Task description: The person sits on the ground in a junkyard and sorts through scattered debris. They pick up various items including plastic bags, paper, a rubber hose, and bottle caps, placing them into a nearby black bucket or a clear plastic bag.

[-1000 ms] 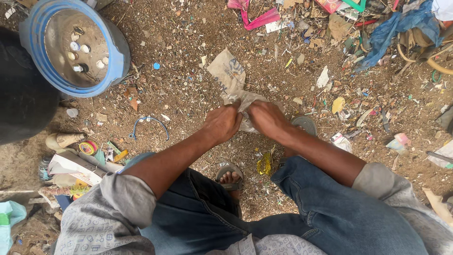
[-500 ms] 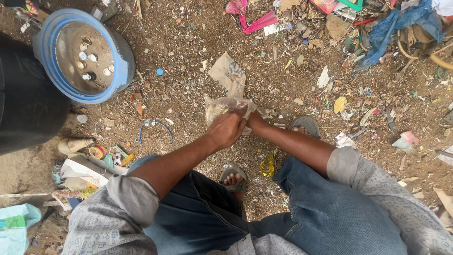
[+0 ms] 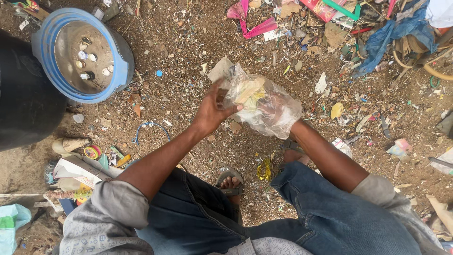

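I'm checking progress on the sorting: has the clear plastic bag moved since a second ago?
Yes. The clear plastic bag, earlier bunched at the ground, is now lifted and spread between both hands, farther right of the blue-rimmed bucket.

Outdoor waste-sorting ground, likely a dump or scrap yard. Bare dirt ground (image 3: 188, 42) was strewn with plastic scraps, paper and wrappers. A blue-rimmed bucket (image 3: 120, 71) held small bottle caps. Heaped mixed rubbish (image 3: 377, 28) lay along the far edge; person squatted in sandals.
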